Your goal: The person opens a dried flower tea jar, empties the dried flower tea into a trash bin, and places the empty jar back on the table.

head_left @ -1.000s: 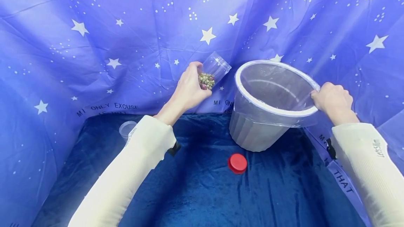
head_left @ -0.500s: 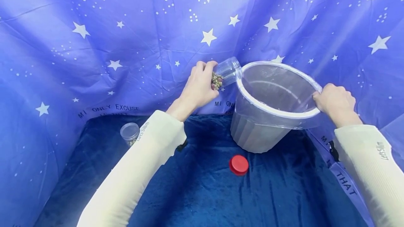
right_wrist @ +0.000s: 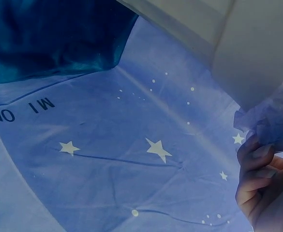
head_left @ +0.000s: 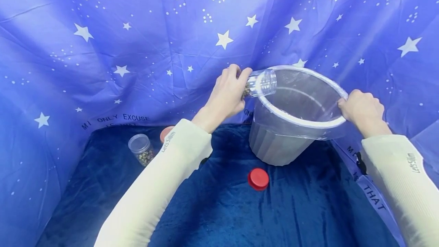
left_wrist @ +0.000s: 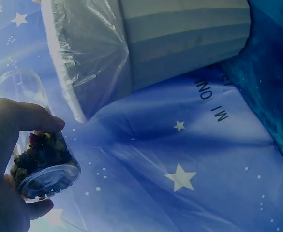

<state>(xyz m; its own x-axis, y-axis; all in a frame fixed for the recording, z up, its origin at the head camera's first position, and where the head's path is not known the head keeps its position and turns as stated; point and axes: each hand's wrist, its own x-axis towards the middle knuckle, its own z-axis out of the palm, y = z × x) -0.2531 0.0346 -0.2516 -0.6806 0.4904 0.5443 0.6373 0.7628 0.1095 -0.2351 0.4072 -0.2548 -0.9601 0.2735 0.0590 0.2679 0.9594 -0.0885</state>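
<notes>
My left hand (head_left: 228,92) grips a clear plastic jar (head_left: 263,83) by its base end. The jar lies nearly on its side, its open mouth over the left rim of a grey trash bin (head_left: 281,146). Dried flower buds (left_wrist: 42,152) are gathered at the jar's bottom in the left wrist view. A clear plastic bag lines the bin and folds over its white rim (head_left: 308,124). My right hand (head_left: 363,110) grips that rim on the right side, fingers curled under the bag's edge (right_wrist: 264,121). The bin leans toward the right.
A second clear jar (head_left: 140,146) with dried buds stands on the blue velvet cloth (head_left: 212,209) at left. Beside it a pinkish-red lid (head_left: 166,133) is partly hidden by the left sleeve. A red lid (head_left: 258,178) lies in front of the bin. Starry curtains (head_left: 164,41) surround the table.
My left hand has moved right with the jar and tipped it further, bringing its mouth over the bin's rim. The second jar and pinkish lid have come into view. My right hand stays put.
</notes>
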